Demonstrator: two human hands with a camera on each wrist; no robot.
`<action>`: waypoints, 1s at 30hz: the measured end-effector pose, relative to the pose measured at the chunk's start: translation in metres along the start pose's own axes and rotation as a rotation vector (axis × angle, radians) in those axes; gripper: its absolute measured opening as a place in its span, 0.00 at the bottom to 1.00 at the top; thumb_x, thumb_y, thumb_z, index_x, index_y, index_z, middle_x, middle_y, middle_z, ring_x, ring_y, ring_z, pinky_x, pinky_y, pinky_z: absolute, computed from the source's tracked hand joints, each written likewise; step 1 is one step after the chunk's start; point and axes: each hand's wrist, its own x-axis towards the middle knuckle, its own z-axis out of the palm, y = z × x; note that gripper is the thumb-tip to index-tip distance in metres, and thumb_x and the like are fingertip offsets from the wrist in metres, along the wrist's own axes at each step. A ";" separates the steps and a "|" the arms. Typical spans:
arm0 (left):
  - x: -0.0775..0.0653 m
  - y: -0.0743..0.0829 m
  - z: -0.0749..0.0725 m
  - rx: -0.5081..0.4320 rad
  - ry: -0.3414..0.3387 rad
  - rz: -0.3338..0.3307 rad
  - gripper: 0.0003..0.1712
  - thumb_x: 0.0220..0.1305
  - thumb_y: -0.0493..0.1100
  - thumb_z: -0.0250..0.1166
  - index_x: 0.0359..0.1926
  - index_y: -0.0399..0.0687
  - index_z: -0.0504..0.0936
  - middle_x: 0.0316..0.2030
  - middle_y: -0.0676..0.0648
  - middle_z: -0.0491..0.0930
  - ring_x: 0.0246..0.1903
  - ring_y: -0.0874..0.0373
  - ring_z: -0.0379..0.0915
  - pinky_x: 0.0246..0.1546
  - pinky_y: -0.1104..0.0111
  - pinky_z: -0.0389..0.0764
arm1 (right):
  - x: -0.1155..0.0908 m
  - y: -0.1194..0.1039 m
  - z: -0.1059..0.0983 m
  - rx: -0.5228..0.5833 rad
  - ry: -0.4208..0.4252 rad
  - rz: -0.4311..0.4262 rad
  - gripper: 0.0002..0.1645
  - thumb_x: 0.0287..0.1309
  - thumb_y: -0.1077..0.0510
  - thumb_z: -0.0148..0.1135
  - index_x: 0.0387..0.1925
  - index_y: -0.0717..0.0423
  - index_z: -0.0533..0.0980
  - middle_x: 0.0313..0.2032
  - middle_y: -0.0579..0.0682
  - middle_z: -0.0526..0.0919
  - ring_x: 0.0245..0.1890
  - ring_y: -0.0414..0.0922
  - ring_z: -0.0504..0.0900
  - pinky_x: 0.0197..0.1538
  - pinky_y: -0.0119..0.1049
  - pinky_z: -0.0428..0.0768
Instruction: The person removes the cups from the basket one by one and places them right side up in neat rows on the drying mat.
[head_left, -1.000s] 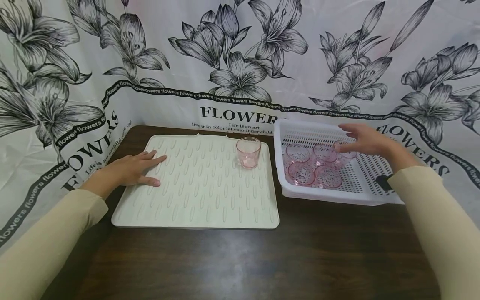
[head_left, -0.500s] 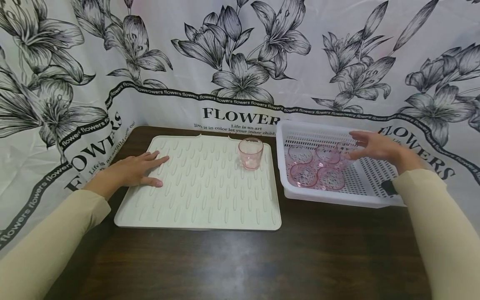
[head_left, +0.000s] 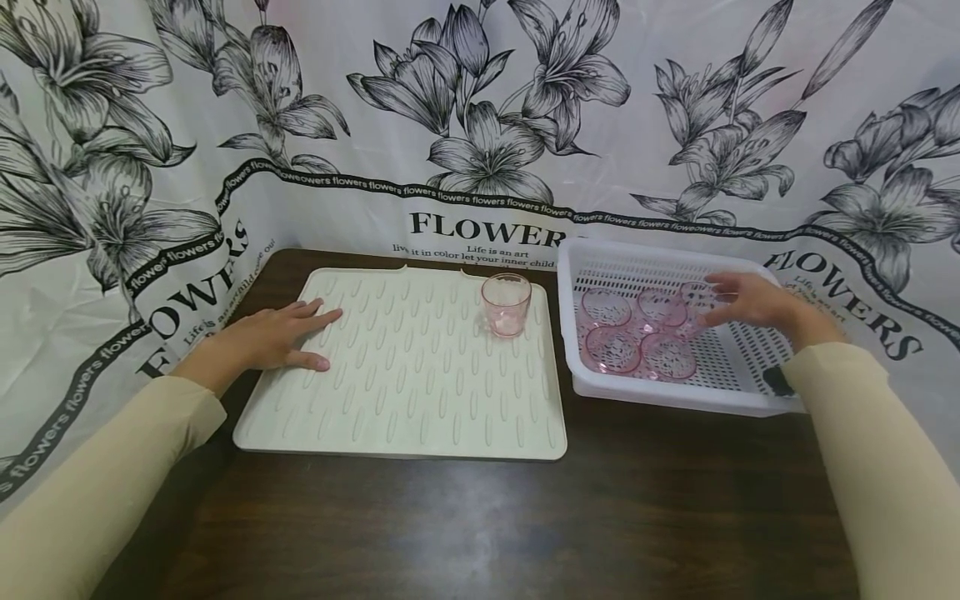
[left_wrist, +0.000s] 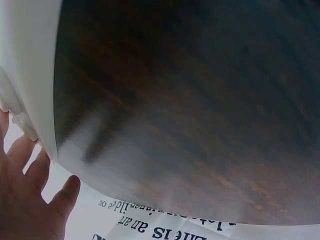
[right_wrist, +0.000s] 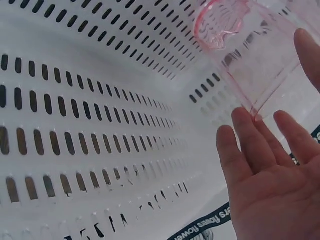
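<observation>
The left hand (head_left: 281,337) rests on the near-side corner stretch of the white mat's left edge, its fingers spread apart and its thumb held away from them; it grips nothing. The white mat (head_left: 405,383), covered in raised oval ridges, extends to the right from under that hand. Across the mat from the left hand, close to the far right corner, a single pink cup (head_left: 506,310) stands with its wide end up.

The right hand (head_left: 753,302) reaches into a white basket (head_left: 573,375) with slotted walls and floor. Its fingers and thumb are apart, with the nearest clear pink cup (head_left: 697,293) just to the left of them. The right wrist view shows a fingertip right by that cup's edge; whether they touch, I cannot tell. Four other pink cups (head_left: 612,350) sit close together inside the basket, farther to the left of the right hand.

Under both hands, the mat and basket lie side by side on a dark brown tabletop (head_left: 480,517). Beyond the hands hangs a white cloth (head_left: 322,225) printed with black lilies and lettering.
</observation>
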 end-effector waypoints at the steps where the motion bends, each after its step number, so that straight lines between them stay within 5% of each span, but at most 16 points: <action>1: 0.000 0.000 0.000 0.000 0.000 0.001 0.56 0.58 0.74 0.60 0.76 0.46 0.57 0.74 0.29 0.51 0.71 0.28 0.48 0.60 0.31 0.59 | 0.000 0.001 0.001 -0.006 0.005 -0.004 0.60 0.56 0.49 0.73 0.74 0.71 0.47 0.68 0.80 0.53 0.67 0.76 0.56 0.62 0.71 0.60; 18: 0.002 0.004 -0.004 0.001 -0.005 0.002 0.56 0.58 0.73 0.60 0.76 0.45 0.57 0.74 0.29 0.51 0.71 0.28 0.48 0.60 0.31 0.58 | -0.012 -0.014 -0.006 -0.099 0.066 -0.020 0.58 0.57 0.45 0.71 0.73 0.73 0.50 0.64 0.79 0.62 0.61 0.75 0.66 0.58 0.69 0.67; 30: 0.003 0.000 0.001 0.003 -0.016 -0.014 0.57 0.58 0.75 0.59 0.77 0.47 0.56 0.74 0.30 0.50 0.71 0.28 0.47 0.60 0.30 0.59 | -0.032 -0.038 -0.024 -0.086 0.150 -0.090 0.57 0.58 0.47 0.72 0.74 0.71 0.51 0.66 0.77 0.61 0.64 0.75 0.63 0.60 0.68 0.67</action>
